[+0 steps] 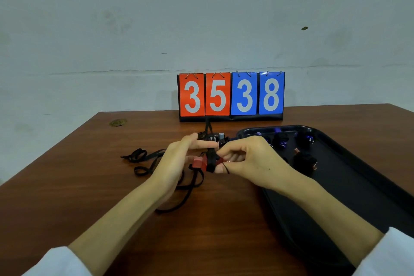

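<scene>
The table [89, 186] gives wide bare wood to the left and towards the person, so the safest room for moving lies there. The tray [358, 197] sits close on the right with its raised rim just beside the right wrist, and a sideways pull that way could knock it and scatter the small parts [304, 161] inside. The scoreboard [231, 96] stands near behind the work, and a sharp tug away from the body might tip it. Loose straps [143, 159] loop on the wood under and left of the left forearm, and they could snag a wrist and drag along. The left hand [177, 163] grips the red piece [199, 162], which is raised above the table centre with a black band round it. The right hand [248, 159] pinches a thin cord [226, 169] at that piece. The cord looks slippery and short, so it may slide out of the pinch, or the piece may twist free if pulled hard.
</scene>
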Demonstrator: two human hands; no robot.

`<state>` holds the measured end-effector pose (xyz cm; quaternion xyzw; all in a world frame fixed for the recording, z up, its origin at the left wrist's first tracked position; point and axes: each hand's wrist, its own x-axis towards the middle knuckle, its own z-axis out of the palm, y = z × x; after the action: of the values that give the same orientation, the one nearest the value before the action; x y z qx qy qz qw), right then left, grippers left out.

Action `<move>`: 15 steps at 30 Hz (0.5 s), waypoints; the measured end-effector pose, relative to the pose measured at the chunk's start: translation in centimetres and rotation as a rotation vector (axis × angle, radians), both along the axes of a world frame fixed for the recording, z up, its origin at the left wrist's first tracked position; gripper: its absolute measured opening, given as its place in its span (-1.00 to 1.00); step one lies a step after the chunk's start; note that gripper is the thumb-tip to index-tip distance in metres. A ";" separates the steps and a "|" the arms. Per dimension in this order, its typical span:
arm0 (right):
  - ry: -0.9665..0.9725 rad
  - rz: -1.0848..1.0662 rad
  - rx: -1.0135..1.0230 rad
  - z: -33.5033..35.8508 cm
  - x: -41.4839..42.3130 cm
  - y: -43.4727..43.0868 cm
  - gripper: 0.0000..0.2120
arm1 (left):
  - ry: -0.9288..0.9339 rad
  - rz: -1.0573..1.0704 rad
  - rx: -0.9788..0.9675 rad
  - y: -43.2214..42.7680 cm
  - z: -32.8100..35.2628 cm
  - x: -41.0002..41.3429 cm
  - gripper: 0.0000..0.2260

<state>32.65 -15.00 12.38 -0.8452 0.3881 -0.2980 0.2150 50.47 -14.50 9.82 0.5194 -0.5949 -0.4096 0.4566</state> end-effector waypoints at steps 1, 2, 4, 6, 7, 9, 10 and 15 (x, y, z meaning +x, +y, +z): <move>-0.024 -0.008 0.011 0.0 -0.1 -0.1 -0.74 | -0.014 0.018 0.013 -0.3 0.1 -0.1 -0.71; -0.049 -0.011 0.024 0.0 -0.1 -0.1 -0.75 | 0.010 0.050 0.050 -0.4 0.3 -0.2 -0.77; -0.087 0.003 0.040 0.0 -0.3 -0.3 -0.77 | 0.078 0.037 0.084 -0.3 0.5 0.0 -0.69; -0.124 0.027 0.046 0.1 -0.3 -0.3 -0.80 | 0.125 -0.087 0.067 0.2 0.5 0.3 -0.58; -0.149 0.034 0.049 0.2 -0.4 -0.3 -0.80 | 0.146 -0.141 0.061 0.4 0.4 0.5 -0.60; -0.194 0.039 0.063 0.5 -0.4 -0.2 -0.79 | 0.105 -0.151 0.015 0.9 0.3 0.7 -0.73; -0.212 0.039 0.068 0.6 -0.3 -0.1 -0.79 | 0.087 -0.125 -0.006 0.8 0.2 0.6 -0.78; -0.249 -0.018 0.077 0.4 -0.2 -0.4 -0.82 | 0.025 -0.019 -0.060 0.9 0.4 -0.1 -0.88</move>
<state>32.42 -15.42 12.73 -0.7893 0.3769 -0.3875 0.2911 50.37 -13.56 10.17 0.4946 -0.6064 -0.4022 0.4753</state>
